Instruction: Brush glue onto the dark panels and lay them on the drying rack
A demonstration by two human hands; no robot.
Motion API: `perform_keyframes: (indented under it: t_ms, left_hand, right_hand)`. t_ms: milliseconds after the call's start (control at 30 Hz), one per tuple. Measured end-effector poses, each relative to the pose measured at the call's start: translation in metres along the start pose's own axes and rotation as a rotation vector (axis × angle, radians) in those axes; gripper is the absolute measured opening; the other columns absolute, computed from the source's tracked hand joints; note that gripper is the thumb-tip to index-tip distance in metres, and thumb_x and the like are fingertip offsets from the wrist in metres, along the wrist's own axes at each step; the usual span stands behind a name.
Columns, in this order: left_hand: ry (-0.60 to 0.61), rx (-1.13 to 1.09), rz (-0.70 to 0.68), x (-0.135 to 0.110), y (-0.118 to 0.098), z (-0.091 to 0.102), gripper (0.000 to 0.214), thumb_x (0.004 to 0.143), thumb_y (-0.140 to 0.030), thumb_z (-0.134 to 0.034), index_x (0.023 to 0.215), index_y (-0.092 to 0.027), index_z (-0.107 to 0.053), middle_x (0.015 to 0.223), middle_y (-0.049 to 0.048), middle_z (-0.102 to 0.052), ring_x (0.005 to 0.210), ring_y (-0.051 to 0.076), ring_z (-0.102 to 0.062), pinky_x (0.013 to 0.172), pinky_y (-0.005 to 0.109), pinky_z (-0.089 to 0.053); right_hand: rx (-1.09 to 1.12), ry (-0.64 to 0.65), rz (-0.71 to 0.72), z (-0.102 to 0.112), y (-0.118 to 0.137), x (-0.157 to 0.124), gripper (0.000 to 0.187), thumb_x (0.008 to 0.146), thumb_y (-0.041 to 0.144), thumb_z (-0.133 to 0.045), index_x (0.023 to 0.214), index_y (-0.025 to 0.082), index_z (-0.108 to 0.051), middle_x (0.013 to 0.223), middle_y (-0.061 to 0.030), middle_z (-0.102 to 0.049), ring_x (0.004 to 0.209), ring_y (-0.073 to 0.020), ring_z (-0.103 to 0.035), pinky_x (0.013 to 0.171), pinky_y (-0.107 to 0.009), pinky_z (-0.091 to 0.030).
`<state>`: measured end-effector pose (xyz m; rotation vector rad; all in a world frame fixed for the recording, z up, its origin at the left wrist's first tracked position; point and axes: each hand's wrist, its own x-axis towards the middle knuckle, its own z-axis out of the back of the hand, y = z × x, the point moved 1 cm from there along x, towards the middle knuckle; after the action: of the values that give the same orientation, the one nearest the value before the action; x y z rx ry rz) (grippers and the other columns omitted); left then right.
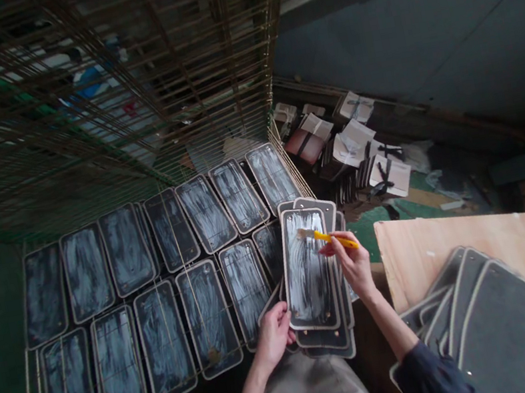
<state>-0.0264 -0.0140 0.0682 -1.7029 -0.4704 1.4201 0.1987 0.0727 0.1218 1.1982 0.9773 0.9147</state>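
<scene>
My right hand [352, 262] is closed round the yellow handle of a paintbrush [321, 235]. Its bristles touch the upper part of a dark rectangular panel [309, 283] with rounded corners and a pale edge. Streaky whitish coating covers much of that panel's face. At the panel's lower left corner, my left hand [276, 331] grips the edge between thumb and fingers. Beneath lie more dark panels [325, 212] in a loose stack, their rims sticking out. What supports this stack is hidden.
To the left, a wire rack [174, 229] bears two rows of streaked panels [209, 318]. More wire shelves [195, 46] rise behind. On the right, a wooden board [451, 227] holds fanned-out dark panels [497, 317]. Tied bundles [388, 174] stand on the floor beyond.
</scene>
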Motion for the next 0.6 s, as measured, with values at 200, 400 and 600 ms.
perform_keyframes:
  t_ms: [200, 400, 600]
  left_hand:
    - [-0.009, -0.008, 0.001, 0.0, 0.001, -0.001, 0.025, 0.088, -0.038, -0.046, 0.085, -0.015, -0.054, 0.058, -0.003, -0.055, 0.042, 0.009, -0.055, 0.037, 0.016, -0.039]
    - [0.001, -0.035, -0.001, 0.001, 0.002, 0.0, 0.028, 0.087, -0.041, -0.046, 0.085, -0.015, -0.055, 0.06, -0.0023, -0.056, 0.042, 0.009, -0.055, 0.037, 0.016, -0.039]
    - [-0.008, -0.024, 0.001, 0.001, 0.001, -0.001, 0.028, 0.087, -0.04, -0.045, 0.082, -0.015, -0.055, 0.057, -0.0026, -0.055, 0.042, 0.009, -0.054, 0.037, 0.016, -0.039]
  right_hand:
    - [-0.375, -0.083, 0.212, 0.012, 0.009, 0.011, 0.022, 0.093, 0.036, -0.049, 0.109, 0.021, -0.054, 0.086, -0.0028, -0.067, 0.079, -0.0182, -0.067, 0.072, -0.03, -0.053]
    - [-0.473, 0.087, 0.165, 0.004, 0.012, -0.004, 0.02, 0.095, 0.035, -0.046, 0.106, 0.021, -0.054, 0.081, -0.0019, -0.068, 0.072, -0.0171, -0.067, 0.066, -0.026, -0.052]
    - [-0.337, 0.082, 0.152, -0.003, 0.011, 0.021, 0.023, 0.093, 0.039, -0.049, 0.106, 0.021, -0.055, 0.08, -0.0025, -0.068, 0.075, -0.0189, -0.069, 0.067, -0.026, -0.053]
